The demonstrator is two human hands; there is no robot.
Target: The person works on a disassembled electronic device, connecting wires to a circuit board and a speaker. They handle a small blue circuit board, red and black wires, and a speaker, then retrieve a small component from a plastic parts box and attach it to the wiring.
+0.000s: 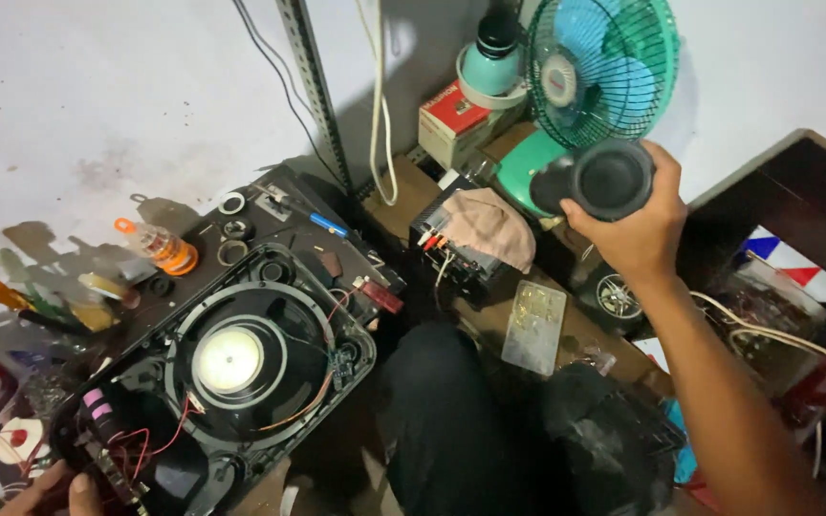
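My right hand (635, 229) is raised at the upper right and grips a small round black speaker driver (610, 179), held up in front of a green table fan (604, 67). At the bottom left corner my left hand (50, 492) rests on the edge of an opened black speaker cabinet (227, 382). Inside the cabinet lies a large round woofer with a pale centre cap (229, 359), plus red wires and a small circuit board (341, 361). My legs in dark trousers (470, 430) fill the lower middle.
A black amplifier box under a beige cloth (485, 225) sits centre right. A clear plastic parts tray (534, 327) lies beside it. Screwdrivers, tape rolls and an orange-capped bottle (160, 247) crowd the left. A red-and-white carton (453, 119) and slotted metal upright (315, 86) stand behind.
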